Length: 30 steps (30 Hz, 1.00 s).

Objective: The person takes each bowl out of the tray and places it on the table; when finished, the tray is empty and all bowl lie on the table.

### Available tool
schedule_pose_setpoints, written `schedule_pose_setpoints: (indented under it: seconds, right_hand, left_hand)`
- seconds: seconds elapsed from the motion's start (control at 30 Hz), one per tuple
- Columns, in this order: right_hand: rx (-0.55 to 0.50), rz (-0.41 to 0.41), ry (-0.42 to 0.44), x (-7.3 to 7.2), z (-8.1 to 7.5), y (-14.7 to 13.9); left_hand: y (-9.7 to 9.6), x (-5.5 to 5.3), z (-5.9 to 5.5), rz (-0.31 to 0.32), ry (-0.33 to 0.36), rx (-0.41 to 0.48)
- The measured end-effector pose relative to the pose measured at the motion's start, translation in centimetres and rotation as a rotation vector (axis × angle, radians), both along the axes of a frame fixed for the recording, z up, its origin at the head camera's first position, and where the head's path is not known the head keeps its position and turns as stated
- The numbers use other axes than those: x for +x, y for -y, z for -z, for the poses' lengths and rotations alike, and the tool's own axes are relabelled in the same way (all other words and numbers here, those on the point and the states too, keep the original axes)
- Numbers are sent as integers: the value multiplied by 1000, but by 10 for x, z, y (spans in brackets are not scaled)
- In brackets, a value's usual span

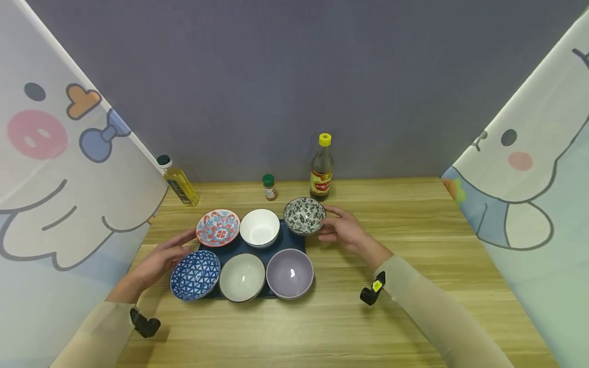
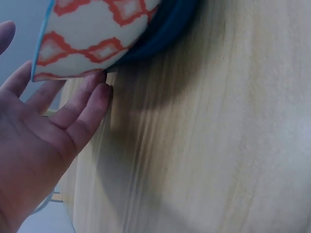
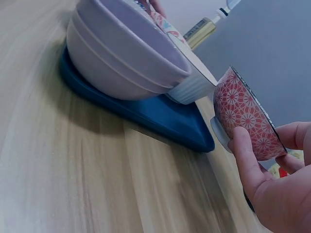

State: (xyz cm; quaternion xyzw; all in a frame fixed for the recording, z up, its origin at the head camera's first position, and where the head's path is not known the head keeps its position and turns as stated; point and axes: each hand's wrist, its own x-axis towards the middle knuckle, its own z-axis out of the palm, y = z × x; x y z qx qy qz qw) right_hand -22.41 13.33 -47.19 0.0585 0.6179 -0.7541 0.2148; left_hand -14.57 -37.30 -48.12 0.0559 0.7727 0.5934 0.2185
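Note:
My right hand [image 1: 342,230] pinches a small bowl [image 1: 304,216] at its right side, tilted over the tray's back right corner. In the right wrist view this bowl [image 3: 245,116] has a red flowered outside and is off the table. My left hand [image 1: 161,260] reaches to the red and blue patterned bowl [image 1: 218,228]; in the left wrist view its fingers [image 2: 92,104] touch the underside while the thumb stays apart. A dark blue tray [image 1: 295,241] bears a white bowl [image 1: 259,228], blue triangle-patterned bowl [image 1: 195,275], cream bowl [image 1: 242,277] and lilac bowl [image 1: 290,273].
Behind the bowls, a yellow-capped sauce bottle [image 1: 321,171] and a green-capped spice jar [image 1: 269,187] stand on the wooden table [image 1: 368,327]. An oil bottle [image 1: 180,183] is at the back left. A grey wall [image 1: 257,92] rises behind, with printed cloths on both sides.

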Motion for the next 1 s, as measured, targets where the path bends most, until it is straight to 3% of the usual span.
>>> schedule_pose_setpoints:
  seconds: [0.23, 0.53, 0.87, 1.0]
  right_hand:
    - [-19, 13, -25, 2, -4, -14]
    - [-12, 27, -27, 5, -7, -34]
    - [40, 38, -29, 9, -11, -57]
    - [55, 35, -37, 11, -8, -66]
  left_hand:
    - [-10, -4, -9, 16, 26, -193]
    - [-29, -11, -17, 100, -102, -446]
    - [-39, -12, -20, 199, -215, -550]
    - [-37, -12, -24, 198, -212, -546]
